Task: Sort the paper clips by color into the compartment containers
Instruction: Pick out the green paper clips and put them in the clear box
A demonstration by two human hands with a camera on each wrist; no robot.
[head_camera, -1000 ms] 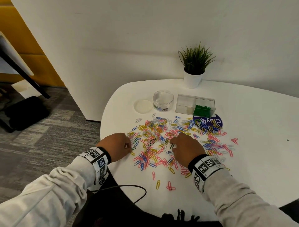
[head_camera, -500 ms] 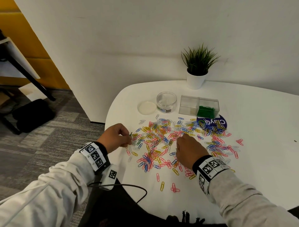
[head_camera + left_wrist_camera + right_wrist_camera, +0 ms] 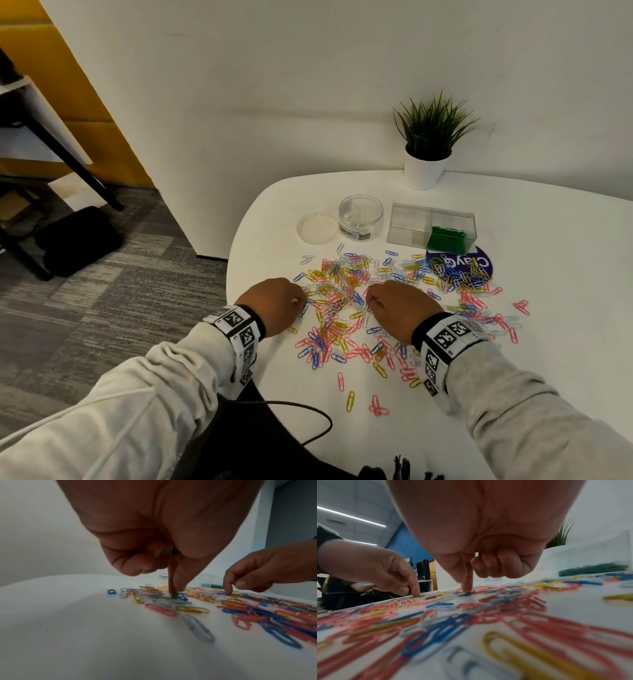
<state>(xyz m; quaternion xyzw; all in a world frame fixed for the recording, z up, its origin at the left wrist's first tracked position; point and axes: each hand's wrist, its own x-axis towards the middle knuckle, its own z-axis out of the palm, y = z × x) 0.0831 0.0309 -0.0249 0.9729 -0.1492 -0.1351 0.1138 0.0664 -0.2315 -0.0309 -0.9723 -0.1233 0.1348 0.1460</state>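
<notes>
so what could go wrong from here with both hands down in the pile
The left hand works at the table edge, so a nudged clip could slide off onto the carpet. The paper clips overlap thickly, so a lifted clip may drag other colours along. The right hand's fingertip presses clips that may skid instead of lifting.

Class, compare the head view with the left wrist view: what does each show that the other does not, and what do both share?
Only the head view shows the potted plant, the round clear jar with its lid lying beside it, and both sleeves.

Only the left wrist view shows the left hand from below, a fingertip pressing down on a dark green clip.

Both show the right hand, the scattered paper clips on the white table, and the green clips in the clear box.
</notes>
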